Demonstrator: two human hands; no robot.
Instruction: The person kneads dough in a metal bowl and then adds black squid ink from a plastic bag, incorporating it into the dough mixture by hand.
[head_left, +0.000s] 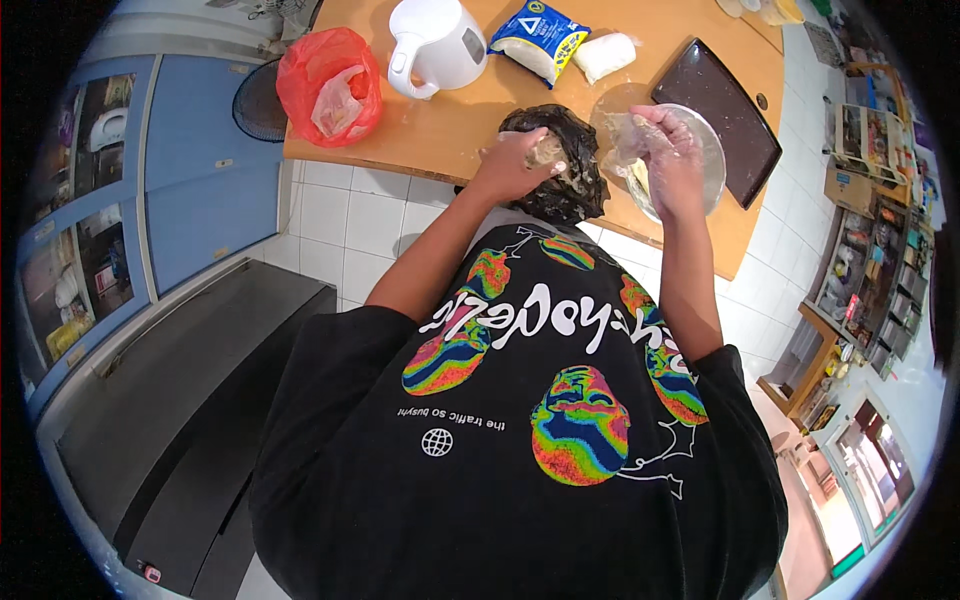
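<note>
My left hand (512,168) is at a crumpled black plastic bag (582,190) on the table's near edge. Its fingers curl in at the bag's mouth, against pale, sticky-looking stuff (546,152); what they grip is partly hidden. Over a round, pale bowl (714,150) to the right is my right hand (672,150), its fingers pinched together. From them hangs a pale, translucent, crumpled piece (628,138), which could be thin plastic or stringy dough. Whitish smears coat the fingers of my right hand. Some yellowish stuff (638,178) shows inside the bowl, below that hand.
On the wooden table (420,130) are a red plastic bag (300,85), a white electric kettle (435,45), a blue-and-white packet (538,42) and a white wrapped bundle (604,57). A dark tray (722,120) lies at the right edge. Blue cabinets (205,150) stand at left.
</note>
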